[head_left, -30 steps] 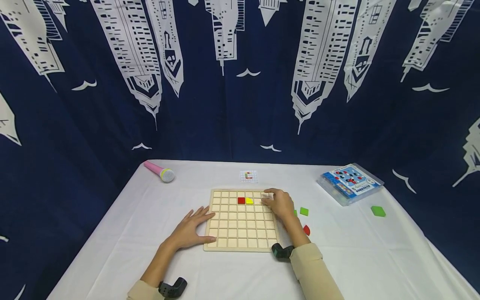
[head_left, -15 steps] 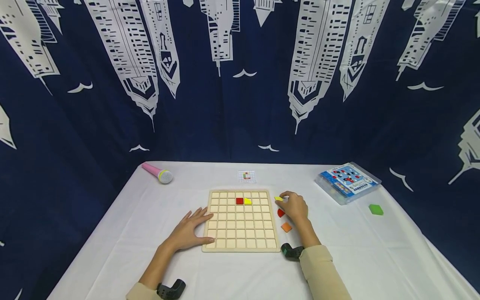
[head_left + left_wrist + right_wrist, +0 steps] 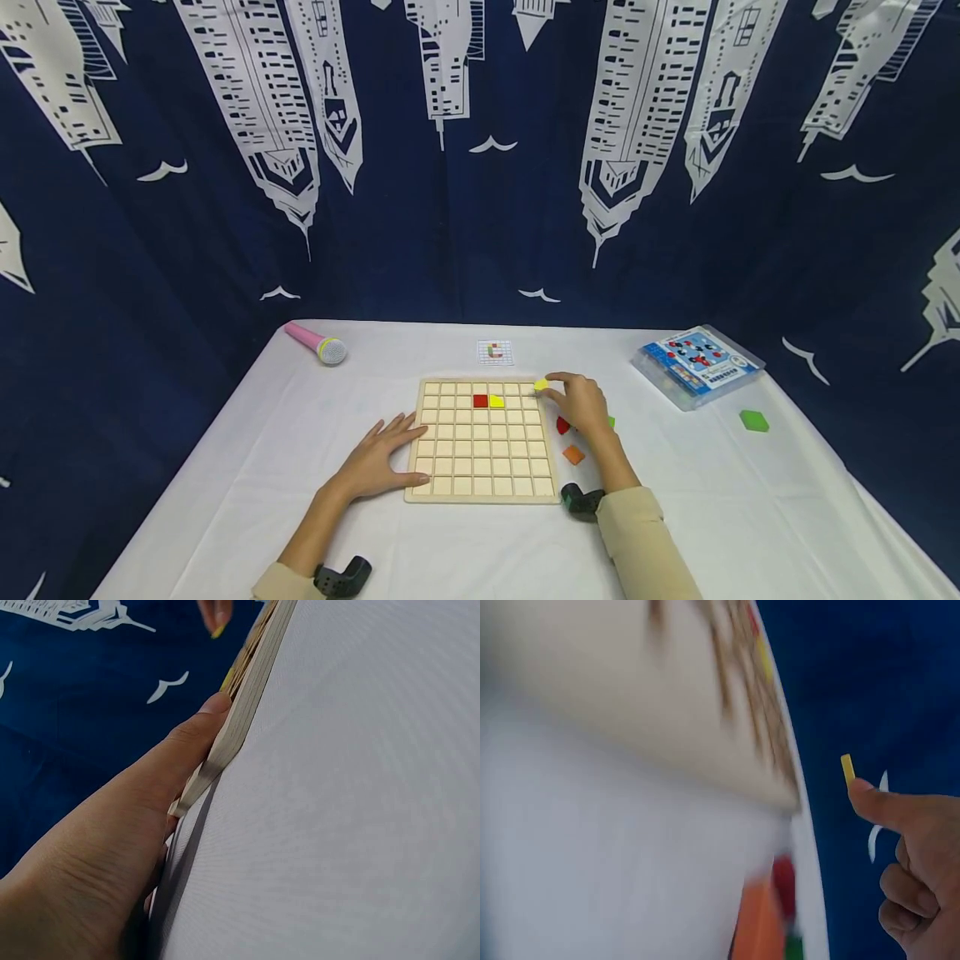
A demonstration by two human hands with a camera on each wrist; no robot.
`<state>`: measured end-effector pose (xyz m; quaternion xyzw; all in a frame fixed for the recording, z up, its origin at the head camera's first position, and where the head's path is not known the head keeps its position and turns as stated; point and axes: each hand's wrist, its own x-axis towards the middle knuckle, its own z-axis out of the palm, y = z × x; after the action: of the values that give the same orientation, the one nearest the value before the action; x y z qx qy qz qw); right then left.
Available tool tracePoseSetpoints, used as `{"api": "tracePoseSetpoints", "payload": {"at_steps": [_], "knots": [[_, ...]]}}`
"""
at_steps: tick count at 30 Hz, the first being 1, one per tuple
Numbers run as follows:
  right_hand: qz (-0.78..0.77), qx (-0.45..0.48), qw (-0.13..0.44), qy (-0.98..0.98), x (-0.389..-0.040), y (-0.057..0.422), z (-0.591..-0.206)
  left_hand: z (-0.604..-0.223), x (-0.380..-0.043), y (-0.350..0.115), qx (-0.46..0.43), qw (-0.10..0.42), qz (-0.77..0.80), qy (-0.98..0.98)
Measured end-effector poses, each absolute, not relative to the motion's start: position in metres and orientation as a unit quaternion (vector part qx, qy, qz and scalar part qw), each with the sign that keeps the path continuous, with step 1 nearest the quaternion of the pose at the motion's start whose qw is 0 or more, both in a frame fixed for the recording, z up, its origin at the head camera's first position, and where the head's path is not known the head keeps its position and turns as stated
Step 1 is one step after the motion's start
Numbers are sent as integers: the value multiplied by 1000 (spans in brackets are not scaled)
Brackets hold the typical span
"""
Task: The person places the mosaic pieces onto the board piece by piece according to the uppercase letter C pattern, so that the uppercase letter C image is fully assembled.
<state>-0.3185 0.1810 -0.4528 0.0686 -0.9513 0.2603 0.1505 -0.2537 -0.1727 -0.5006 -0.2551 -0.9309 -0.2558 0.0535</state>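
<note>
In the head view, the right hand (image 3: 585,406) pinches a yellow tile (image 3: 542,385) near the far right corner of the board (image 3: 483,468); the spread left hand (image 3: 384,458) touches its left edge. From the left wrist, that contact should steady it. From the right wrist, the tile juts out, best levelled before release.

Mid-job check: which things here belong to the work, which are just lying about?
Seemingly part of the job:
yellow piece, pinched in the right hand
wooden grid board, touched by the left hand
red tile and yellow tile on the board
loose red piece, orange piece, partly hidden green piece
patterned card

Seemingly just lying about:
pink microphone
plastic case
far-right green piece, possibly spare
</note>
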Motion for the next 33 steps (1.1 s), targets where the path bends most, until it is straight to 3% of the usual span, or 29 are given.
{"api": "tracePoseSetpoints", "payload": {"at_steps": [5,14,33], "knots": [[286,138,161,-935,-319,133,-441,-502,-254,-174,-257,59,-253,-931],[273,171,108,-940,-327,80,-457,-503,-254,-172,-252,50,-248,-934],[292,162,97,-938,-325,87,-466,-499,-254,-172,-248,48,-247,-936]]}}
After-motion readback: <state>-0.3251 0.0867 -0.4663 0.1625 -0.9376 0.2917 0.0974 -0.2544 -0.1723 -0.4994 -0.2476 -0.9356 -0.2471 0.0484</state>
